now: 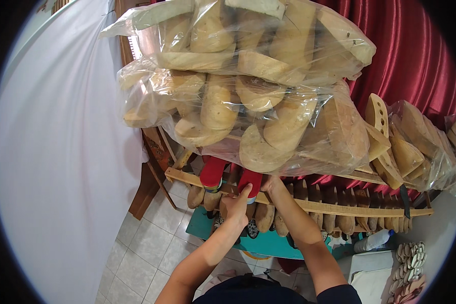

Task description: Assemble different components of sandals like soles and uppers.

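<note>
Two red shoes, or shoe-like pieces, are at the wooden rack below the plastic bags. My left hand [234,203] is closed around the right-hand red shoe [250,179], with its thumb lying along the red surface. A pale blue patch shows at that shoe's near end. My right hand [272,185] is beside the same shoe, at the rack's front bar; its fingers are mostly hidden, so its grip is unclear. Just left, the other red shoe [213,170] has a multicoloured band at its near end. The bags overhead cover the upper ends of both.
Clear plastic bags [223,104] of wooden shoe lasts bulge above my hands. More lasts hang along the wooden rack [334,208], over a teal surface [271,244]. A white cloth [61,162] hangs left, a red curtain [405,55] behind. Stacked soles [409,261] stand at right.
</note>
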`<state>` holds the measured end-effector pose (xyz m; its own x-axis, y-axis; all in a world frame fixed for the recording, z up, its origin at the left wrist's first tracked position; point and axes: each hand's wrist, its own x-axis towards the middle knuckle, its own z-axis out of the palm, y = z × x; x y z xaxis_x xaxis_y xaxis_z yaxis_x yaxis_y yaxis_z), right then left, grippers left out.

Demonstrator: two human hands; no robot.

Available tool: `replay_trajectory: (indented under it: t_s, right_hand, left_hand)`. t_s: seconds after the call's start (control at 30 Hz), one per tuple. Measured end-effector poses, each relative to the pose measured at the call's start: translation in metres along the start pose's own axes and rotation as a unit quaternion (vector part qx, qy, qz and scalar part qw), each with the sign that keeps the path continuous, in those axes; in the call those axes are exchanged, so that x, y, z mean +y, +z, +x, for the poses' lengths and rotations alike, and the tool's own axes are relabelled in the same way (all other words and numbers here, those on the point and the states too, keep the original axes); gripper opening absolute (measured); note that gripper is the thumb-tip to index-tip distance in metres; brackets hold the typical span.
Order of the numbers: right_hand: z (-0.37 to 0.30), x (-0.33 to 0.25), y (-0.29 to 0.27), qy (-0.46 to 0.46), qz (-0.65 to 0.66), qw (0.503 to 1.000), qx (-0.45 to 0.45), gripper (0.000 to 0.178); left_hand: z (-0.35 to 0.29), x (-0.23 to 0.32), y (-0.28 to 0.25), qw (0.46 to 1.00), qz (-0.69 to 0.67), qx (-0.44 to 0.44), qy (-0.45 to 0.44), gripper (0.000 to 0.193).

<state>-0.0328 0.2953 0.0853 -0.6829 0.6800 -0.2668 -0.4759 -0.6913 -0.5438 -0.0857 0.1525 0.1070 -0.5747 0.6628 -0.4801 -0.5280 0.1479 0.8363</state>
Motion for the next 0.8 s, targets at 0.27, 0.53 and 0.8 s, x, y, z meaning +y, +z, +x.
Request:
replay_trajectory:
  t_s: [0.27,0.53,0.8]
  right_hand:
    - [0.002,0.005,0.000,0.007,0.018,1.000,0.005,0.045]
    - [0.007,0.004,0.004,0.006,0.037,0.999,0.003,0.046]
    - [0.016,-0.002,0.020,0.010,0.055,0.998,-0.005,0.047]
  left_hand:
    - [-0.006,0.011,-0.001,0.998,-0.039,-0.020,-0.043,0.070]
    - [0.006,0.006,-0.004,0.997,-0.004,-0.014,-0.077,0.043]
    - [0.019,0.001,-0.013,0.991,0.013,-0.086,-0.097,0.070]
